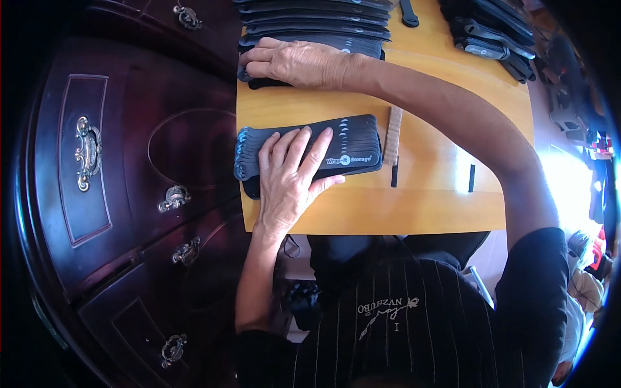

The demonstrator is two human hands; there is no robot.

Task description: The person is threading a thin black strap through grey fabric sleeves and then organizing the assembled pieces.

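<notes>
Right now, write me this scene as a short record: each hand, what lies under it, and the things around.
Left hand: laid on the near black bundle, fingers spread
Right hand: at the left end of the front bundle in the far row of black bundles, fingers bent
Surface: yellowish wooden table
Right of near bundle: tan strip; farther right, a short black strip
Far right corner: pile of black straps
Left side: dark cabinet with ornate handles
</notes>
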